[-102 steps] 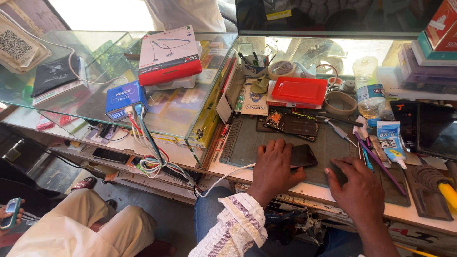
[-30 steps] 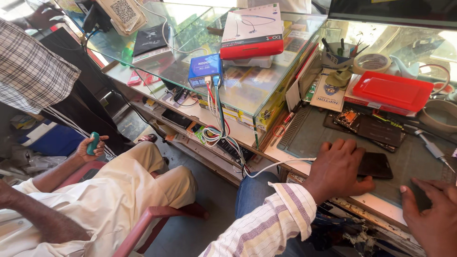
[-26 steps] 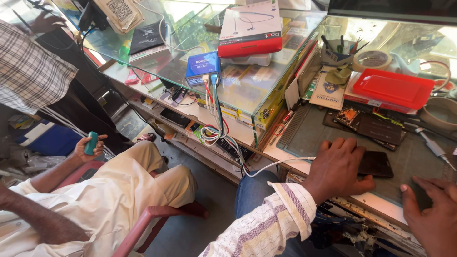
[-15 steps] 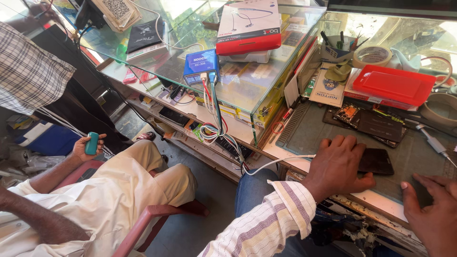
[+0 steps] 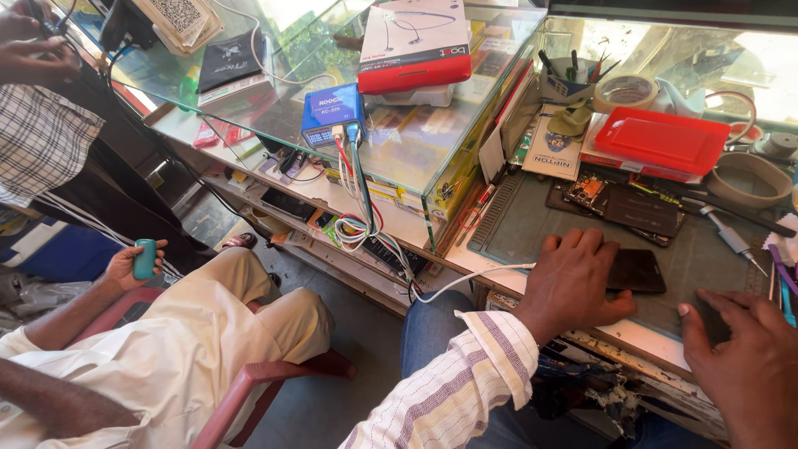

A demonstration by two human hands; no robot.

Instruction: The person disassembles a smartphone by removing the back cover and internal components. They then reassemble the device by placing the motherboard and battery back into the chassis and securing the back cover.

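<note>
Right hand [image 5: 752,362]: nearest the camera, lower right, palm down on the front of the grey work mat [image 5: 582,229]; fingers spread and flat, gripping nothing. A small dark thing lies under the fingertips — cannot tell what.
Left hand [image 5: 573,283]: striped sleeve, palm down, fingers loosely curled over the left end of the dark phone [image 5: 636,270]; it presses on it rather than clasps it.
Dark phone: flat on the mat between the two hands, near the front edge of the bench. Black, glossy face up, unlit, no crack visible; its left end is hidden by the fingers.
Progress: judged early or paused — the phone looks closed and whole, no tool is in either hand, and the screwdriver [image 5: 731,237] lies apart to the right.
Opened phone [image 5: 628,208]: just behind, back off, board and dark panel exposed — seemingly a separate job left open.
Red tray [image 5: 661,141]: farther back, lid shut, roll of tape [image 5: 628,87] behind it.
Glass counter [image 5: 399,158]: left of the mat; a blue box [image 5: 331,112] and a red-and-white box [image 5: 416,46] sit on top.
Seated person: far left on a red chair, holding a small teal thing [image 5: 145,259].
</note>
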